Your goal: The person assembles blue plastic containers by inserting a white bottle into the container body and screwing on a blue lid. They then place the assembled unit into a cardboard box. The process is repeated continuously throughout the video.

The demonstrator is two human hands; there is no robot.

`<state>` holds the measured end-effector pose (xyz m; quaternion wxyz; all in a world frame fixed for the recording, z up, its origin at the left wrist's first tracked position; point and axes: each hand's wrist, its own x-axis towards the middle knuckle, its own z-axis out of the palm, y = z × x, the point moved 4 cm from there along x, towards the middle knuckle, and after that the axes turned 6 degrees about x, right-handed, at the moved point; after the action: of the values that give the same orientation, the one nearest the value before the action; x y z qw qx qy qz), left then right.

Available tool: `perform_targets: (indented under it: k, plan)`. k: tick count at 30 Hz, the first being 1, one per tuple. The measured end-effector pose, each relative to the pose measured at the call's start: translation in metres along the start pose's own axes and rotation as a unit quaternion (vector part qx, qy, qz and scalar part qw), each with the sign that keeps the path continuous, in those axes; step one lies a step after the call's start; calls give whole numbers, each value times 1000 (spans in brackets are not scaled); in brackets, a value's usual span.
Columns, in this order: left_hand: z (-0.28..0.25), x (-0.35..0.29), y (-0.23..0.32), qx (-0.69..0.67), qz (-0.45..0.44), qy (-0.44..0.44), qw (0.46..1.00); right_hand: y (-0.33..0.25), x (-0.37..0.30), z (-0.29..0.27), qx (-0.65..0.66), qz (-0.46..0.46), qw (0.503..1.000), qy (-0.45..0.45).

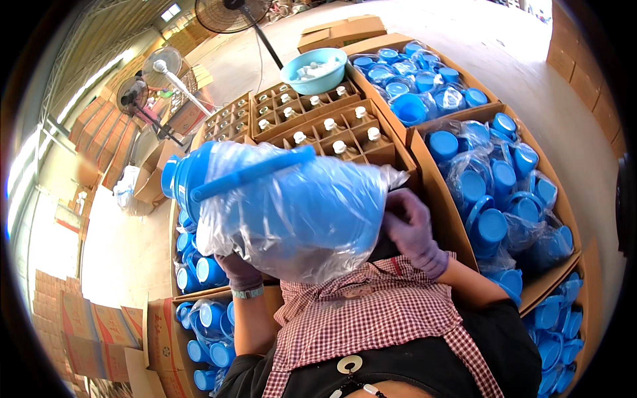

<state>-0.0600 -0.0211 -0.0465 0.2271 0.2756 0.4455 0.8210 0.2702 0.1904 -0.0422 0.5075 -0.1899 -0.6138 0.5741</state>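
Observation:
A large blue thermos jug (292, 205) with a blue handle (255, 174) lies tilted on its side in front of me, its lid end to the left. A clear plastic bag (312, 255) covers most of its body, while the lid end sticks out. My left hand (240, 270), in a purple glove, supports the jug from below; its fingers are hidden behind the jug. At the base end, my gloved right hand (413, 229) has its fingers curled against the bag, apparently pinching the plastic. A loose bag corner (396, 176) stands out above that hand.
Divided cartons (265, 138) of white-capped bottle necks stand ahead, with a turquoise basin (314, 71) on top. Open cartons (458, 242) of bagged blue jugs flank me on both sides. Pedestal fans (233, 14) and stacked boxes (99, 331) stand farther off.

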Motion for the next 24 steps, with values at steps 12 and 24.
perform_targets:
  k: [12, 24]
  plan:
    - [24, -8, -49, -257, -191, -322, 891, -80, 63, -17, -269, -520, 774, -243]
    - [49, -17, -35, 14, 1, -53, 998, 76, 13, -25, 329, 147, 919, -162]
